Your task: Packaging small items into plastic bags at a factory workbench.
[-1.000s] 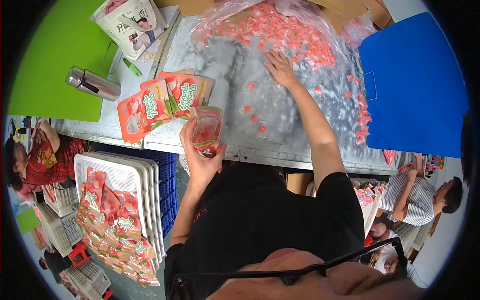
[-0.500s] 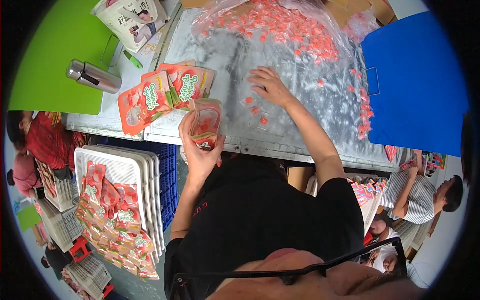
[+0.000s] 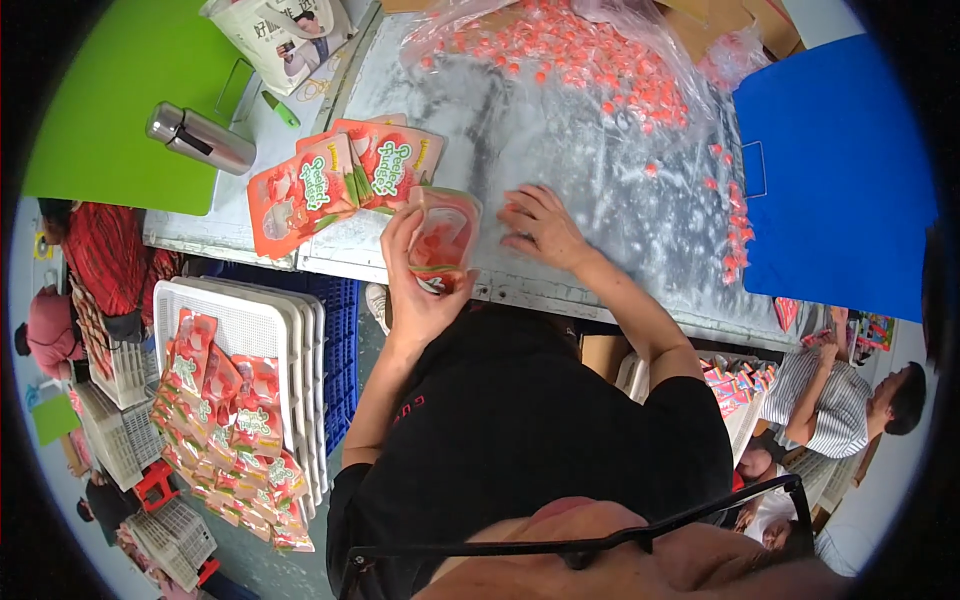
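Note:
My left hand [image 3: 417, 285] grips a red candy pouch [image 3: 441, 230] at the table's near edge. The pouch's mouth faces my right hand, and red pieces show through its clear window. Just right of it, my right hand [image 3: 545, 230] is low over the metal tabletop [image 3: 620, 235], fingers apart and slightly bent. Whatever lies under its palm is hidden. Flat red pouches [image 3: 310, 195] are fanned out in a stack left of the held pouch. Toward the far side lies a heap of small wrapped red candies [image 3: 580, 50], partly on clear plastic sheeting.
A line of candies [image 3: 737, 235] runs beside a blue board [image 3: 835, 180] at right. A steel flask [image 3: 200, 138], green cutter [image 3: 280, 108] and tote bag [image 3: 285, 45] stand at left. Below, stacked white trays [image 3: 225, 305] hold filled pouches. Co-workers sit on both sides.
My right hand has drawn nearer to me, toward the pouch. The few loose candies that lay by it no longer show on the table. The view has shifted slightly.

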A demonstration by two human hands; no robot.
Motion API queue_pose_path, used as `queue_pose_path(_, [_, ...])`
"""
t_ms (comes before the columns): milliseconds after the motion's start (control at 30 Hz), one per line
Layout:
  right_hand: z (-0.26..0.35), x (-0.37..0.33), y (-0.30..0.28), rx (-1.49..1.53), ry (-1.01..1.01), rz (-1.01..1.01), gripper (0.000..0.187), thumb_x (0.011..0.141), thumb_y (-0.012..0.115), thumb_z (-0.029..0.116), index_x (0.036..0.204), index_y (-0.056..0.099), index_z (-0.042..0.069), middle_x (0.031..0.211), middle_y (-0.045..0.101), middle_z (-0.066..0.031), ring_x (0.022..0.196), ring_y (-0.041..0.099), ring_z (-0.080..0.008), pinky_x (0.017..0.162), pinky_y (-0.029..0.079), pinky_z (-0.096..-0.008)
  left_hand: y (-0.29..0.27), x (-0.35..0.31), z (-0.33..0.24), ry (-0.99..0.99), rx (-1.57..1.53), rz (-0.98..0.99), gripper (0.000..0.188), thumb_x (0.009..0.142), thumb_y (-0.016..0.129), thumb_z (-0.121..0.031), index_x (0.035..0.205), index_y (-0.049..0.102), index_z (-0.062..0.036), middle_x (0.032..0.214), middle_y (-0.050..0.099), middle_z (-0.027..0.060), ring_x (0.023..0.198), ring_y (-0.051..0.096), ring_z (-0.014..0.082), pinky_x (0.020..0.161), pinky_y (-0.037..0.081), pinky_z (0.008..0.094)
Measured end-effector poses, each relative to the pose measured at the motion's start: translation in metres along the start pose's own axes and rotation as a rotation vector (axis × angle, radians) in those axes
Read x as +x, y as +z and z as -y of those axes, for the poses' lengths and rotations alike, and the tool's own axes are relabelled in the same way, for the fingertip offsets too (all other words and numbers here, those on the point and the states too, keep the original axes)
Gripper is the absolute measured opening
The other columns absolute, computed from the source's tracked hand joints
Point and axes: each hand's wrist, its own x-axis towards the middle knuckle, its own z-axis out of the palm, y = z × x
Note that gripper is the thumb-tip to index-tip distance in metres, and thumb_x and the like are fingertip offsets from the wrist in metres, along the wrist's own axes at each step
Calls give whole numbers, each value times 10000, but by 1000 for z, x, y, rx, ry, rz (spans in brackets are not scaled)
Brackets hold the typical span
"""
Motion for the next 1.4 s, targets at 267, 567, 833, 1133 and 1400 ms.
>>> queue_pose_path(267, [-19,-12,15,136,147,-150,173,843,728,153,994,660,103,938,629,-27,769,598,-224,654,503,-335,27,0,26,133,-4,-20,1010,580,863,-80,1423,307,-56,1395,328,207,1318,362,393,1097,348,470])
queue_pose_path(567, [78,89,-87,1795,317,-672,208,1037,488,254,1021,577,67,959,615,-76,766,590,-132,584,454,-239,45,8,20,159,8,-29,1134,572,915,-139,1465,223,-48,1419,255,207,1334,330,376,1102,336,469])
queue_pose_path(833, [105,98,-77,1382,339,-619,191,1004,551,151,1110,595,-2,1081,639,-76,1017,578,-127,912,458,-280,49,13,18,191,72,-92,1139,570,898,-98,1475,206,-72,1408,251,217,1324,328,397,1078,369,485])
queue_pose_path(1133, [111,118,-99,1294,265,-685,198,1006,520,127,1097,607,-26,1114,640,-110,1063,580,-172,963,435,-332,59,15,24,220,-7,-179,1197,532,948,-190,1476,221,-76,1389,275,234,1311,300,424,1077,324,526])
queue_pose_path(1400, [117,86,-112,151,-248,-41,185,757,698,87,918,625,35,1016,627,-63,979,598,-264,859,493,-386,49,-10,53,114,17,-323,1415,443,977,-416,1500,112,-47,1455,209,205,1369,240,398,1117,299,509])
